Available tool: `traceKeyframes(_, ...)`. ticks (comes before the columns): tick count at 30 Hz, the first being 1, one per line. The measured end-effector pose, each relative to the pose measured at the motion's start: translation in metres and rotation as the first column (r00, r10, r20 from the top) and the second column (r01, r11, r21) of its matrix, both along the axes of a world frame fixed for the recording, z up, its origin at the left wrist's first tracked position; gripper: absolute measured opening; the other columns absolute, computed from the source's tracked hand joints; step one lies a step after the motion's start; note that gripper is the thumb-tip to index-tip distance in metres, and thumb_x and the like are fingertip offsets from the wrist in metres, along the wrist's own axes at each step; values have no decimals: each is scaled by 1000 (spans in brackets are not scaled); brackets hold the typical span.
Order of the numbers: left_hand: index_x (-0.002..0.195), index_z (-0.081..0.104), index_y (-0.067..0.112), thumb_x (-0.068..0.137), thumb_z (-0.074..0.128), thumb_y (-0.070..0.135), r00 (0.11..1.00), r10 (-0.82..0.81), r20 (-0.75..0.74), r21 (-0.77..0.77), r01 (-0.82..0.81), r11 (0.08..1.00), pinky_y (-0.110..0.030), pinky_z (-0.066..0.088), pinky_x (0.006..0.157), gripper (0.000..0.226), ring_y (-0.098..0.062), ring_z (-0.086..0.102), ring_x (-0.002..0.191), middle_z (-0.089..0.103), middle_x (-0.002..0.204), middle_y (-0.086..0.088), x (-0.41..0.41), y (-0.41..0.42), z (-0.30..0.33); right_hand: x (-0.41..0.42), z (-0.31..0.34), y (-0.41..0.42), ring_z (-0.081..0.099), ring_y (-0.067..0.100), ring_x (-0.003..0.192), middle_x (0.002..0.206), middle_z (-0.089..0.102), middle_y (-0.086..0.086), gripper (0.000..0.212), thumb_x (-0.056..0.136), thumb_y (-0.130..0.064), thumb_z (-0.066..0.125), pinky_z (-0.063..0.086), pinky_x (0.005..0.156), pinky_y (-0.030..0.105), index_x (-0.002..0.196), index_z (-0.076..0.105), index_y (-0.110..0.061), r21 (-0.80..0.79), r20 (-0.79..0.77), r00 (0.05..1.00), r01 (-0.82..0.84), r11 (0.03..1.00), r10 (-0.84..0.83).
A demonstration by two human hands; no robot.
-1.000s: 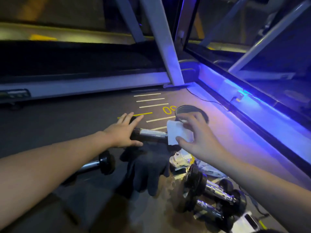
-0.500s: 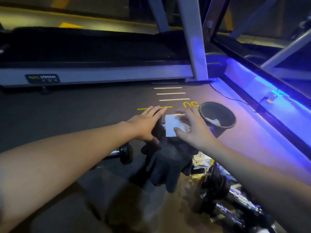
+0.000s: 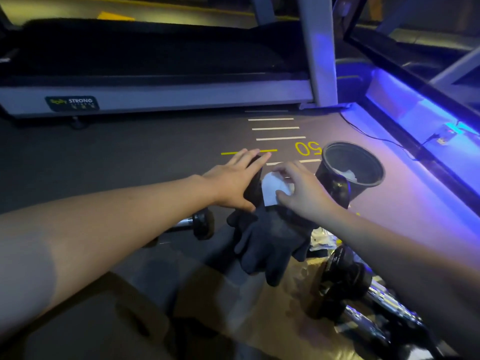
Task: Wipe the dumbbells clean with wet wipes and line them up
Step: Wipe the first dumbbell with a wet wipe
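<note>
A dumbbell lies across the floor in front of me; its left black end (image 3: 254, 185) sits under my left hand (image 3: 233, 181), which presses on it with fingers stretched flat. My right hand (image 3: 298, 190) holds a white wet wipe (image 3: 272, 189) against the dumbbell's bar, which is hidden beneath the wipe and fingers. Its right black end (image 3: 337, 189) shows beside the bin. Another dumbbell (image 3: 197, 223) lies on the floor under my left forearm. Several more dumbbells (image 3: 363, 294) with chrome bars are heaped at the lower right.
A black bin (image 3: 335, 154) holding a used wipe stands right of my hands. Dark gloves (image 3: 270, 245) lie just below the wiped dumbbell, with a wipes packet (image 3: 322, 237) beside them. A treadmill (image 3: 155, 94) runs across the back; a blue-lit frame edges the right.
My right hand slid the wipe left along the bar toward my left hand, and the view shifted so the bin now sits right of my hands.
</note>
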State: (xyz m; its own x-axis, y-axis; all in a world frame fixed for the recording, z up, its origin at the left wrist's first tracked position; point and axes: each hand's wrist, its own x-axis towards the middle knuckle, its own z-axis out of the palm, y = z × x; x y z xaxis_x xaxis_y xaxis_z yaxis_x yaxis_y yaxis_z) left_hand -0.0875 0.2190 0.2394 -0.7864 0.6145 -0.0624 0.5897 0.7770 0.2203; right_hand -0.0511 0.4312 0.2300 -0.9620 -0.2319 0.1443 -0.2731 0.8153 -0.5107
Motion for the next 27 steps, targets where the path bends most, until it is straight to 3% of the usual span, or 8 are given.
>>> traceKeyframes(6,157,-17,32,76,79,53,1000,3,9,-4,-3,1000,-48,39,110,127,-18,-10,155,-11,167,8,3,0,2,0,0,-3,55,23,113,121,53,-5,52,77,-14,69,43,99,46,126,55,-23,103,-20,1000,-10,995,12)
traceKeyframes(12,159,-11,31,77,78,54,1000,-7,13,2,7,1000,-48,39,109,124,-16,-9,155,-10,167,10,4,-2,2,-2,0,4,57,28,110,125,54,-3,53,78,-21,69,46,96,43,127,53,-34,192,21,999,25,981,-29)
traceKeyframes(17,157,14,27,72,84,45,1000,-23,1,142,23,990,-44,37,116,111,-14,11,153,12,165,8,-8,-10,-3,-9,-4,5,56,26,117,131,56,-3,53,81,-28,70,49,89,42,130,49,-31,256,44,999,19,967,-31)
traceKeyframes(21,150,28,24,63,90,42,999,-40,22,242,34,970,-37,36,115,109,-13,29,144,30,155,7,-20,-15,-5,-18,-8,5,58,32,114,122,65,5,53,83,-31,70,46,85,39,132,51,-26,306,9,1000,6,952,-10)
traceKeyframes(27,144,33,30,58,92,46,997,-72,33,303,58,951,-39,40,111,106,-13,37,138,35,148,10,-29,-21,-12,-34,-12,-7,62,37,108,112,70,10,51,83,-44,69,46,78,40,128,53,-29,364,-7,1000,-19,931,23)
